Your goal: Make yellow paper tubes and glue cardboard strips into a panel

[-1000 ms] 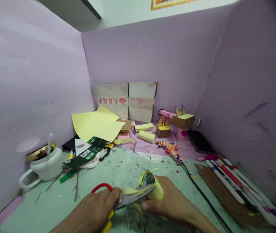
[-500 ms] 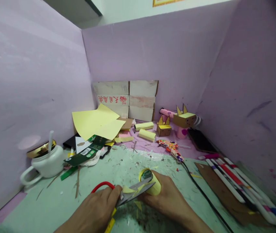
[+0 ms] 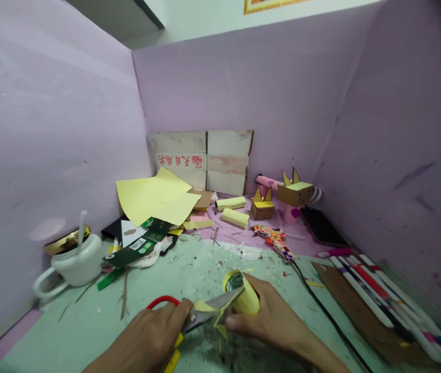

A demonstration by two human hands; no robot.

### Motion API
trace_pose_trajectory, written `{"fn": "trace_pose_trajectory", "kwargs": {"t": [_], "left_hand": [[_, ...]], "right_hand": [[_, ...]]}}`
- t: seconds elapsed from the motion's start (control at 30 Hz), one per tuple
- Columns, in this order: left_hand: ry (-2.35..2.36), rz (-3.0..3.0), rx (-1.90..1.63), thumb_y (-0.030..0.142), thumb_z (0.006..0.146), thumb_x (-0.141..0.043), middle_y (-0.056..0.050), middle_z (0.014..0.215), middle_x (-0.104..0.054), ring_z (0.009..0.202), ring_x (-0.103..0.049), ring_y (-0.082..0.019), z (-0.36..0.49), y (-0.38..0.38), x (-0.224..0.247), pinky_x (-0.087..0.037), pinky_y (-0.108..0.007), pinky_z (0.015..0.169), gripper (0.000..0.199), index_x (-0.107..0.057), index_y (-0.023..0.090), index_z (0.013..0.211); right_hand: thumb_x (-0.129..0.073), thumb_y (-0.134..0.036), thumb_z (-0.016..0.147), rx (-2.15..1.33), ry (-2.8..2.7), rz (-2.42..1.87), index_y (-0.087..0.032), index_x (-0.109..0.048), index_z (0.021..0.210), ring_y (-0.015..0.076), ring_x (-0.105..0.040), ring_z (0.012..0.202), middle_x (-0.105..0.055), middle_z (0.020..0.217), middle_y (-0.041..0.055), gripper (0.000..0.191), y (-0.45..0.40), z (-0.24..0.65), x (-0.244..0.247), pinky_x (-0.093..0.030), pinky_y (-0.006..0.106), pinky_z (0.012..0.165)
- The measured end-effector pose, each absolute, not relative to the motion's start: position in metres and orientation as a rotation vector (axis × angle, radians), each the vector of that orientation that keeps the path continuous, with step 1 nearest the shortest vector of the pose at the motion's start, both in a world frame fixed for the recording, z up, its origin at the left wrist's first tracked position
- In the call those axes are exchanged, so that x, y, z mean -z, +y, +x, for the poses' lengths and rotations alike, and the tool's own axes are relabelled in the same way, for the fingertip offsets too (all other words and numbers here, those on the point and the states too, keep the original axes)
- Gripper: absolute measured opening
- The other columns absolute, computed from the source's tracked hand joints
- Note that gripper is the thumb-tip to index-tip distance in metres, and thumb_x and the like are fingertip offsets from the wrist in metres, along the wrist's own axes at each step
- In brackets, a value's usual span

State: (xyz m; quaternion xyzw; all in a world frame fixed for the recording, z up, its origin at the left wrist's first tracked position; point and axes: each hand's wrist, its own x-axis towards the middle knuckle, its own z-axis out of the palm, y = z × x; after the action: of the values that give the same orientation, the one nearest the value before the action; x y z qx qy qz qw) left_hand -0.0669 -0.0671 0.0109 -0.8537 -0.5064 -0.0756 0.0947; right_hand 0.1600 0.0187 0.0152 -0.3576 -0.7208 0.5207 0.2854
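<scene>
Both hands are bringing red-handled metal scissors and a rolled yellow paper tube together, nearer the wearer than the floral-patterned glue gun (image 3: pixel 269 233).
In the head view, the left hand (image 3: pixel 150 331) is grasping the scissors (image 3: pixel 195 319), while the right hand (image 3: pixel 273 316) is curling around the tube (image 3: pixel 248 298), apparently steadying its side and leaving its open rim facing the blades. Thin yellow trimmings are hanging at the blades. The green-covered counter (image 3: pixel 166 280) is giving the hands room on the near side of the glue gun; its black cord (image 3: pixel 317 302) is running toward the wearer beside the right forearm, perhaps limiting outward movement. Purple walls (image 3: pixel 236 93) are bounding the space beyond and to either side of the glue gun.
</scene>
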Motion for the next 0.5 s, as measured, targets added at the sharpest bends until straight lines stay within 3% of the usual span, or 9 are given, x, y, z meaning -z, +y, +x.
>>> {"fn": "trace_pose_trajectory", "kwargs": {"t": [0.13,0.27,0.5], "left_hand": [[-1.516,-2.592,0.190,0.001,0.075,-0.041,-0.005,0.090,-0.066,0.076,-0.063,-0.018,-0.071,-0.067,-0.015,-0.049,-0.026,0.064,0.052,-0.032,0.019,0.123],[-1.579,-2.559,0.148,0.002,0.071,-0.044,-0.008,0.100,-0.066,0.084,-0.063,-0.019,-0.069,-0.069,-0.014,-0.050,-0.027,0.072,0.056,-0.037,0.019,0.124],[-1.640,-2.484,0.193,-0.002,0.069,-0.039,-0.010,0.096,-0.066,0.078,-0.064,-0.020,-0.063,-0.070,-0.004,-0.052,-0.030,0.067,0.057,-0.043,0.016,0.123]], "right_hand": [[-0.073,-0.034,0.057,-1.730,-1.822,-0.809,-0.017,-0.058,0.075,0.0110,-0.044,0.058,-0.053,0.065,-0.0033,0.029,0.019,0.163,-0.019,-0.035,0.021,0.050],[-0.072,-0.024,0.059,-1.427,-1.871,-1.028,-0.017,-0.060,0.076,0.0133,-0.051,0.064,-0.061,0.071,-0.0012,0.022,0.017,0.159,-0.013,-0.039,0.021,0.055],[-0.067,-0.022,0.063,-1.129,-1.935,-1.235,-0.020,-0.061,0.074,0.0141,-0.056,0.061,-0.066,0.069,-0.0021,0.013,0.015,0.156,-0.012,-0.040,0.021,0.054]]}}
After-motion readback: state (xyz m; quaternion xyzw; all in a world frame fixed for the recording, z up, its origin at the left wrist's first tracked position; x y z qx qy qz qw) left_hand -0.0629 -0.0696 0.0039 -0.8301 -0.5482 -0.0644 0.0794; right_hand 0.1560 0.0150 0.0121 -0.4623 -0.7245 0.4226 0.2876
